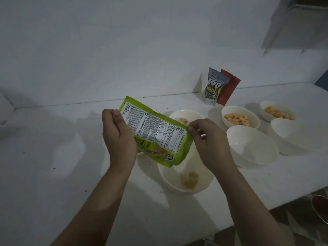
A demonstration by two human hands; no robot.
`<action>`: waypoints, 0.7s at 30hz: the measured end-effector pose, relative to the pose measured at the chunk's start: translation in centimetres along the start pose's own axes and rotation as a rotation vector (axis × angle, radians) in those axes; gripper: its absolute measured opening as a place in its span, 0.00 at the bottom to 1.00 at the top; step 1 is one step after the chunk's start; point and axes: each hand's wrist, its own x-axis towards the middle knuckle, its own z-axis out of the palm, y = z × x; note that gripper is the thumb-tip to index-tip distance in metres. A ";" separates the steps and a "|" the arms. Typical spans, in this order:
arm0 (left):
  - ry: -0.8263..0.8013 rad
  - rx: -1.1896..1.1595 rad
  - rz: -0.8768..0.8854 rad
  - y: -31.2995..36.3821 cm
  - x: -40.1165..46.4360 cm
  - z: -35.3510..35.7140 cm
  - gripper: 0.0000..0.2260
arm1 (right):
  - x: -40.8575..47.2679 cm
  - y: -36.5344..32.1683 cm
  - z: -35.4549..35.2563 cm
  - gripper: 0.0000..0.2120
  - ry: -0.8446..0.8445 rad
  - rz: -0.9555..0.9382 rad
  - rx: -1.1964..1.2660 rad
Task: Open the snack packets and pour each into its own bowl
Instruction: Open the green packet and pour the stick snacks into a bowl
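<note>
A green snack packet (156,132) hangs tilted over a white bowl (166,178), its lower end pointing down into it. A few yellowish snack pieces (189,180) lie in that bowl. My left hand (119,137) grips the packet's left side. My right hand (211,144) pinches its right edge. Behind the packet stands another white bowl (184,114) with a few pieces in it. Two bowls at the right, one (239,118) nearer and one (276,110) farther, hold orange snacks. Two more white bowls, the nearer one (252,146) and one (298,134) at the far right, look empty.
A grey packet (215,86) and a red packet (229,87) lean upright against the white wall at the back. The white counter (53,157) ends in an edge at the lower right, with a metal pan (321,208) below it.
</note>
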 end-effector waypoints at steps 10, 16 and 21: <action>-0.041 -0.020 0.024 0.7 -0.6 -0.8 0.10 | -0.7 -0.1 0.3 0.05 0.038 0.008 0.027; -0.055 -0.034 0.041 1.2 -1.0 -1.0 0.10 | -1.0 -0.1 0.1 0.05 0.046 0.002 0.011; -0.064 -0.036 0.057 1.5 -1.0 -1.2 0.13 | -1.0 0.1 0.0 0.05 0.023 -0.006 -0.019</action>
